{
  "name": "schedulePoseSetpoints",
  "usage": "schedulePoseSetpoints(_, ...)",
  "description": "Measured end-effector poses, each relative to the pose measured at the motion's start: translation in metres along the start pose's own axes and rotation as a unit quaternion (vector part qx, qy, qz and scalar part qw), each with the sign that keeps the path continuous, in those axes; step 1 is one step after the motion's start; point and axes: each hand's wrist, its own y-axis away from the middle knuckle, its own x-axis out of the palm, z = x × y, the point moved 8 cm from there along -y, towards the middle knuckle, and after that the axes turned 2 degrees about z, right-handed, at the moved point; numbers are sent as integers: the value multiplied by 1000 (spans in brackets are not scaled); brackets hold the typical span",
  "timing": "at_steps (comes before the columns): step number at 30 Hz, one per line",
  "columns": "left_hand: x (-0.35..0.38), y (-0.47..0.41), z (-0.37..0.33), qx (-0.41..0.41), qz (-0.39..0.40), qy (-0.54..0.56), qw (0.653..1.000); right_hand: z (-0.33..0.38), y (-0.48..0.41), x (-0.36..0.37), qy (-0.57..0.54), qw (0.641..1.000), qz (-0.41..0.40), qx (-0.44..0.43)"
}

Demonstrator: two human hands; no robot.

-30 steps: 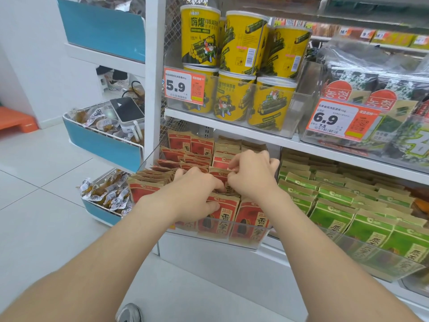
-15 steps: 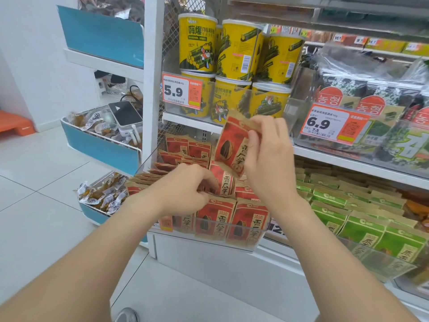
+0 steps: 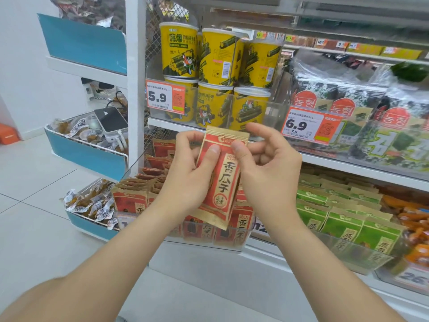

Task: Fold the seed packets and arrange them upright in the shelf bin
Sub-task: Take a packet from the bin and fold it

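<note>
Shop aisle, white shelving. Left hand (image 3: 185, 182) clamped round packet (image 3: 224, 182), right hand (image 3: 271, 180) pinching its upper edge under the thumb. Held upright just above bin (image 3: 232, 247) of red packets. Best to crease top flap squarely, thumbs as hinge, then slot in. Backing fingers hidden; free slot in bin hard to make out.

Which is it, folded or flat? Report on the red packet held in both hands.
Flat, not folded: the red packet shows its full length, top seam to bottom edge, held by the left hand and right hand.
</note>
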Motion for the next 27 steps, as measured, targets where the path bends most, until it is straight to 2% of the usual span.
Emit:
schedulePoseSetpoints(4,-3,-1,8,-15,-64,45,997,-21,-4,7,-53,994,53,85)
schedulePoseSetpoints(8,-6,-6,6,-25,-103,41,994,-24,5,17,-37,991,99,82)
schedulePoseSetpoints(14,11,8,12,-77,-73,37,994,-21,32,13,-5,994,96,48)
schedulePoseSetpoints(17,21,20,7,-97,-57,64,992,-21,41,8,-5,998,50,45)
schedulePoseSetpoints(21,30,41,14,-91,-51,80,991,-35,60,4,-43,996,16,74)
schedulePoseSetpoints(24,26,55,30,-90,-75,83,990,-44,68,10,-57,993,33,97)
schedulePoseSetpoints(27,23,60,36,-99,-92,85,987,-57,73,20,-113,978,56,165)
